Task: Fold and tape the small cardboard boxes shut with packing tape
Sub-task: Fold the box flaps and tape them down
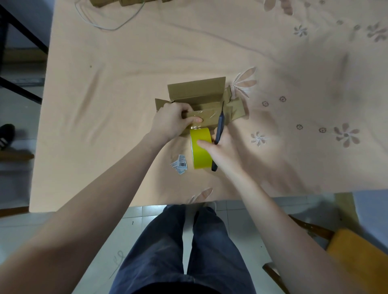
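Note:
A small brown cardboard box [197, 91] lies in the middle of the table with its far flaps standing open. My left hand [171, 121] grips the box's near edge, thumb pressing on a clear strip of tape [206, 116] stuck across the cardboard. My right hand [222, 147] holds a yellow roll of packing tape [200, 147] just in front of the box, index finger laid across the roll. The same hand also holds a dark utility knife [219, 126], whose blade points at the box's right end.
The table carries a peach cloth with flower prints [126, 84]. A small barcode label [180, 164] lies left of the roll. More cardboard [109, 2] and a thin cord [109, 27] sit at the far edge. A wooden chair with a yellow seat [357, 251] stands at my right.

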### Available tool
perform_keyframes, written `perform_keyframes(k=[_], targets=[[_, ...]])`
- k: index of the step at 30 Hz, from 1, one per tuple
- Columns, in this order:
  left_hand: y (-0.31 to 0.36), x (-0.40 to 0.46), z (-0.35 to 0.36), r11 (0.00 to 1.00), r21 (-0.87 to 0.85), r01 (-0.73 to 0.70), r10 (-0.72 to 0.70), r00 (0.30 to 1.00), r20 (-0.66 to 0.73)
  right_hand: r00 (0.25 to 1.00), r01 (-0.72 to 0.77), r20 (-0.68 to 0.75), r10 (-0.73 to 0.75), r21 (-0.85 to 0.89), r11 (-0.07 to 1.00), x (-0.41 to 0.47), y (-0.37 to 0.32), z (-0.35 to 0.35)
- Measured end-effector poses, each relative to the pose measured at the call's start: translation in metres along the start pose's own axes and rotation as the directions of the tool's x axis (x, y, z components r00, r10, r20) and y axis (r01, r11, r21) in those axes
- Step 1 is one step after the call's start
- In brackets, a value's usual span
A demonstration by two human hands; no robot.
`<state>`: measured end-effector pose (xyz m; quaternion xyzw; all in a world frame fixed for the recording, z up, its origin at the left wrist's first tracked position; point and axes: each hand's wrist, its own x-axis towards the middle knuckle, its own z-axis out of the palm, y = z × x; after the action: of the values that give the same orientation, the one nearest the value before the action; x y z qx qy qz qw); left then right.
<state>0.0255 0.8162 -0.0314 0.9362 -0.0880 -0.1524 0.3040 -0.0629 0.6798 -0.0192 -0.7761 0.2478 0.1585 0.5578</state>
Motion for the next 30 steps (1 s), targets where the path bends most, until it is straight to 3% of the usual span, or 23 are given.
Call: perform_keyframes(k=[6, 15, 23, 27, 30], targets=[[0.003, 0.003, -0.001, 0.997, -0.071, 0.028, -0.023, 0.998, 0.061, 0.998, 0.06, -0.026, -0.062, -0.072, 0.996, -0.002, 0.002, 0.002], [0.005, 0.009, -0.015, 0.984, -0.176, 0.004, 0.021, 0.99, 0.141, 0.999, -0.002, 0.043, 0.004, -0.062, 0.998, 0.011, -0.004, -0.005], [0.012, 0.008, -0.023, 0.979, -0.187, -0.077, 0.113, 0.975, 0.193, 0.975, 0.217, 0.111, -0.19, -0.34, 0.915, 0.0, -0.009, -0.054], [0.011, 0.006, -0.024, 0.98, -0.178, -0.086, 0.119, 0.976, 0.184, 0.952, 0.306, 0.198, -0.235, -0.538, 0.786, 0.003, -0.02, -0.077], [0.012, 0.004, -0.024, 0.98, -0.181, -0.086, 0.118, 0.978, 0.173, 0.896, 0.431, 0.28, -0.345, -0.734, 0.524, 0.005, -0.027, -0.081]])
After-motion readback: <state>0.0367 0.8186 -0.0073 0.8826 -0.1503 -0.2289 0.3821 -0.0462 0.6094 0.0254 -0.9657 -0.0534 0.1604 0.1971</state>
